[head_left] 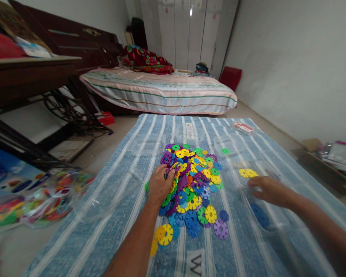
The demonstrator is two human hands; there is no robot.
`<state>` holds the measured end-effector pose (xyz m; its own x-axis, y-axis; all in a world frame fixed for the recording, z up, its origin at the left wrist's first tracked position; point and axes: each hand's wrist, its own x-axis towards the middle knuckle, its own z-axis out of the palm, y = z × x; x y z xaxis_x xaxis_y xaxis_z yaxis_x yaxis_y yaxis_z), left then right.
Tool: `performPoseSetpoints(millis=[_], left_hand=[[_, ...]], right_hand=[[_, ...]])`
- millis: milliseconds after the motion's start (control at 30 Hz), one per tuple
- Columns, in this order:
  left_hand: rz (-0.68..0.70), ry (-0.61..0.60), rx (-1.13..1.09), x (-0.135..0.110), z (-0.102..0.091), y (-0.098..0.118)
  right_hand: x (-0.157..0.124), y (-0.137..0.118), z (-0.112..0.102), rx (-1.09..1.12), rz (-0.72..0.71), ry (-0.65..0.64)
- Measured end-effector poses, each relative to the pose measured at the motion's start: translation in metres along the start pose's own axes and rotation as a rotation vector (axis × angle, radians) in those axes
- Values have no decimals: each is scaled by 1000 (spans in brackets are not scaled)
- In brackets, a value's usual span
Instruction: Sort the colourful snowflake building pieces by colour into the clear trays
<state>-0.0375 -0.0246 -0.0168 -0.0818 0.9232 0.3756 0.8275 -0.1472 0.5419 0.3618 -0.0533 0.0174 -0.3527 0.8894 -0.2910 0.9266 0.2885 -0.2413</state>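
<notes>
Can't tell grip closure for left hand [160,182], half-curled into mixed disc pile [193,188] at frame centre, or right hand [266,189], bent narrow at yellow discs [245,172] right of centre. Looks early: see only yellow, blue discs [259,215] and one green disc [225,151] set apart in clear containers [275,220]; most left piled. Note fingers pointing inward, knuckles up.

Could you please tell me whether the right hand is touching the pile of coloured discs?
Apart: the head view shows a strip of striped cloth between the right hand and the pile of coloured discs.
</notes>
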Motion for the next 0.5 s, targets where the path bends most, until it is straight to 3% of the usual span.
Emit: performPoseSetpoints(millis=[500], left_hand=[[-13, -4, 15, 1, 0, 0]], right_hand=[[3, -15, -8, -75, -37, -49]])
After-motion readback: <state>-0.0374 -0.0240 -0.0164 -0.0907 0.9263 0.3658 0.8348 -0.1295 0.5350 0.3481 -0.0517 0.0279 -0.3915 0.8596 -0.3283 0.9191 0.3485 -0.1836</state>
